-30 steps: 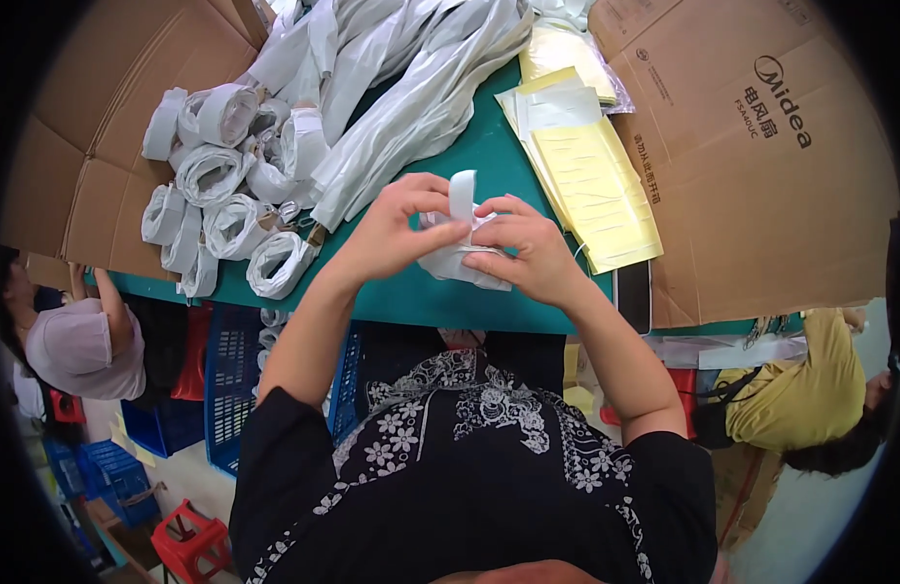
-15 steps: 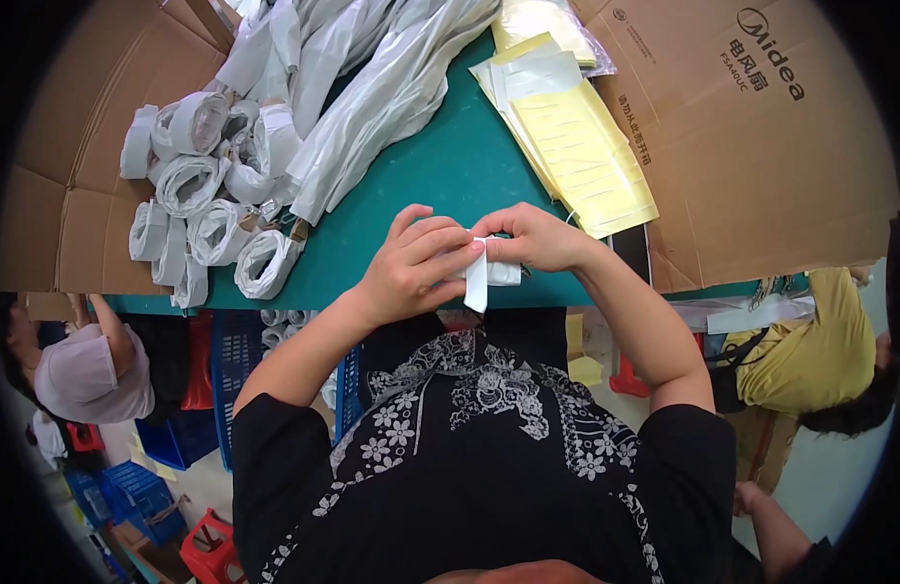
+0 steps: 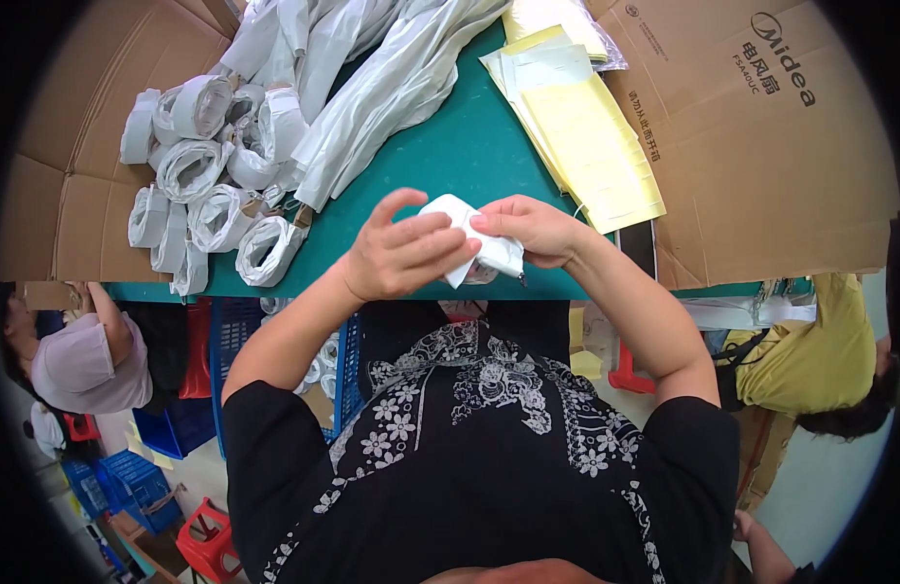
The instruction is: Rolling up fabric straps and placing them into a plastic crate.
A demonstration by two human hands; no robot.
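Observation:
A rolled white strip (image 3: 505, 255) with a smooth, flat outer wrap is between my two hands, above the near edge of the green table. My right hand (image 3: 536, 230) is closed on its right side, thumb pressed on top. From the left, my left hand (image 3: 403, 255) lays its long fingers across the roll, with one finger raised away from it; its thumb is hidden. A small dark piece pokes out at the roll's lower right corner. Several similar white rolls (image 3: 265, 250) are piled at the left of the table.
Long white strips (image 3: 396, 107) lie in a bundle at the far left. Yellow sheets (image 3: 591, 146) rest at the right beside a cardboard sheet (image 3: 761, 175). Another cardboard wall (image 3: 90, 146) stands at left. Blue crates (image 3: 348, 375) are below the table; people sit on both sides.
The roll has turned, so its broad white face shows and the hanging strip end no longer does. My left fingers have spread somewhat; my right hand keeps its grip.

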